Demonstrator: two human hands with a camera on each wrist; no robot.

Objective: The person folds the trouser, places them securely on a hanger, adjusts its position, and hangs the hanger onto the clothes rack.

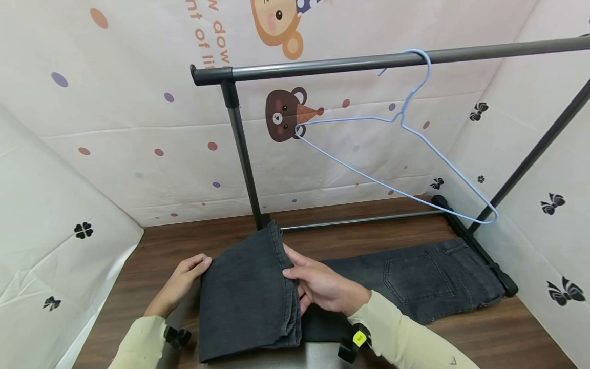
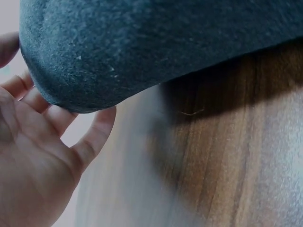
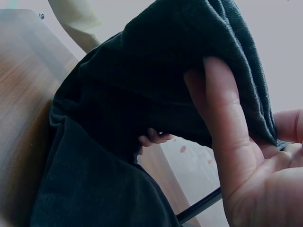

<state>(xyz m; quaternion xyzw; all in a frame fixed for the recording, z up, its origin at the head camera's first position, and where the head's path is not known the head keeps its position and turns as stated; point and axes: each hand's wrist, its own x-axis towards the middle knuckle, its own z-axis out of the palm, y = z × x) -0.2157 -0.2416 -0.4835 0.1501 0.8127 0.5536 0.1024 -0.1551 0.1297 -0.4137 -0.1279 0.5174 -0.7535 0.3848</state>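
Observation:
A pair of dark grey jeans point(image 1: 417, 279) lies folded lengthwise, waist end at the right with a back pocket facing up. Their leg end point(image 1: 246, 297) is raised and doubled back over at the left. At the fold's left edge, my left hand point(image 1: 180, 282) grips the cloth, thumb on one side; in the left wrist view its fingers point(image 2: 97, 132) are under the rounded fold. My right hand point(image 1: 322, 284) holds the hem edges between thumb and fingers. From the right wrist view, its fingers point(image 3: 225, 104) reach inside the lifted layer, with a gap beneath it.
Behind the jeans stands a dark metal clothes rack point(image 1: 322, 66). A light blue wire hanger point(image 1: 369, 177) hangs from its bar. The rack's black foot point(image 1: 488, 256) is beside the waist end. Printed white sheets point(image 1: 115, 169) enclose the brown wooden tabletop point(image 1: 133, 287).

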